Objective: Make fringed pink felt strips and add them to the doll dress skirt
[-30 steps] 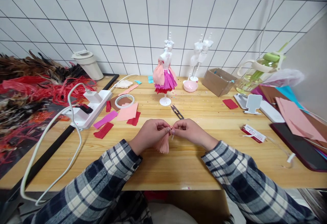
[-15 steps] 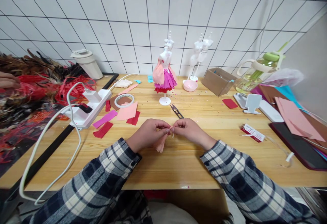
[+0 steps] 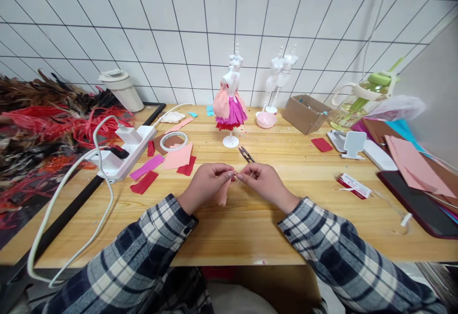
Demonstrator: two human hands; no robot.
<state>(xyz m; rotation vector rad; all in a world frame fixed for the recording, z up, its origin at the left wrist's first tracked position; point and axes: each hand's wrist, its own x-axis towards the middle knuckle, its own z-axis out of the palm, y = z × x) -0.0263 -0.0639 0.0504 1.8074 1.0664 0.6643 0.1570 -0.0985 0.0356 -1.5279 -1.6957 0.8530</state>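
My left hand (image 3: 213,180) pinches the gathered top of a peach crepe-paper piece (image 3: 223,193), whose pleated end hangs below the fingers. Fingertip to fingertip with it, my right hand (image 3: 264,181) is closed in a pinch at the same gathered end; the exact grip is hidden between the fingers. Just beyond my hands lie dark thread snips (image 3: 246,154). Farther back stands a small white mannequin (image 3: 233,73) wearing a skirt (image 3: 234,112) of peach, magenta and red crepe paper.
Left of my hands lie paper scraps (image 3: 178,156), a roll of tape (image 3: 173,141) and a power strip (image 3: 125,154) with looping cables. Along the back are a pink bowl (image 3: 266,120), a cardboard box (image 3: 307,114) and a bottle (image 3: 361,99). A phone stand (image 3: 354,145) is at right.
Both hands have shifted slightly up and left, and the hanging peach paper has turned more upright. At the far left, a co-worker's hand has moved out of view.
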